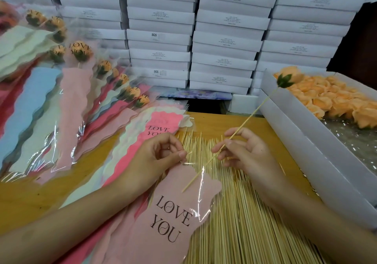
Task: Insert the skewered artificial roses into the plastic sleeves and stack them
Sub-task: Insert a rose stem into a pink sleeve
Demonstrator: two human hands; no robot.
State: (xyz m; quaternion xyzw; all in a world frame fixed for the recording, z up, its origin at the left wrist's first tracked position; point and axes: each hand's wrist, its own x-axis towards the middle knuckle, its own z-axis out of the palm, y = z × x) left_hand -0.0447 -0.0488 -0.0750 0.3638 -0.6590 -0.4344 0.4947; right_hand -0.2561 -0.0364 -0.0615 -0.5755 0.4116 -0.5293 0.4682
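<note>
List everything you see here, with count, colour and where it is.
skewered rose: one, peach, right hand, tip at sleeve mouth
sleeve: one, pink, left hand
loose skewers: many, pale wood, table under hands
empty sleeves: pile, pink and white, left of skewers
sleeved roses: many, mixed colours, stacked far left
rose heads: many, peach, in tray
tray: one, white, right
boxes: many, white, stacked behind
table: one, yellow wood, underneath
left hand: one, pinches sleeve top
right hand: one, holds rose's skewer

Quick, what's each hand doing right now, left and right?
Left hand: pinching the top edge of the pink sleeve.
Right hand: holding the skewer with the rose on its far end.
</note>
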